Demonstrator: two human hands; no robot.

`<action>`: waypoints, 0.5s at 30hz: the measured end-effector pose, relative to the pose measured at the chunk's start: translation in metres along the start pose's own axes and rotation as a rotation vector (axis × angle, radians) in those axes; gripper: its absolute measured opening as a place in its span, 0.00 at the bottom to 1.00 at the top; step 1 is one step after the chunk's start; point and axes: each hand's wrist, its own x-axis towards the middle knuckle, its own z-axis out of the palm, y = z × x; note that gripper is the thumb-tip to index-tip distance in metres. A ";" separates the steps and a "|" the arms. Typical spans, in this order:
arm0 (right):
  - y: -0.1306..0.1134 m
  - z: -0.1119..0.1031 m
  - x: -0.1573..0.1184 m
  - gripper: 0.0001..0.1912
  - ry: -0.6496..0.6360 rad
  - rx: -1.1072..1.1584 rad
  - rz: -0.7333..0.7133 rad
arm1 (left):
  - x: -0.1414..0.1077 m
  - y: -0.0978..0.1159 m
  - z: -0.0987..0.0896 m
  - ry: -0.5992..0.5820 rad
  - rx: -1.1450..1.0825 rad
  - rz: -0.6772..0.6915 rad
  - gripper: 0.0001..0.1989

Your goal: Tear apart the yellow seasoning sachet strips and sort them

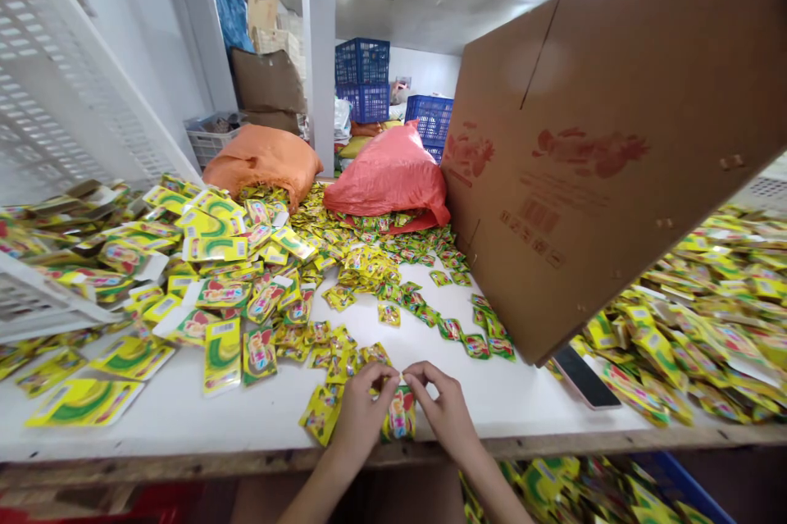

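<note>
Pinching with the fingers (372, 374) of both the left hand (358, 411) and the right hand (447, 411), tips close together, at the top of a small yellow-green packet (401, 416), right by the front edge of the worktop (264, 426); cannot tell if touching the worktop; just beside the left hand, more little packets (320, 409), so not much room there; to the right, wide bare white space along the front edge, as far as a phone (587, 378), flat and near that edge; just above the phone, the low corner of a big brown box (553, 179), tilted; past the phone, a heap of packs (707, 327); on the left, flat yellow packs (222, 352) in a pile, with a bare strip along the front edge; toward the back edge, an orange sack (264, 159) and a red sack (387, 175); past the hands, another small bare patch.
</note>
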 end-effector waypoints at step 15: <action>0.018 -0.027 -0.051 0.11 0.299 -0.034 -0.004 | -0.083 -0.019 -0.034 0.072 0.012 -0.183 0.13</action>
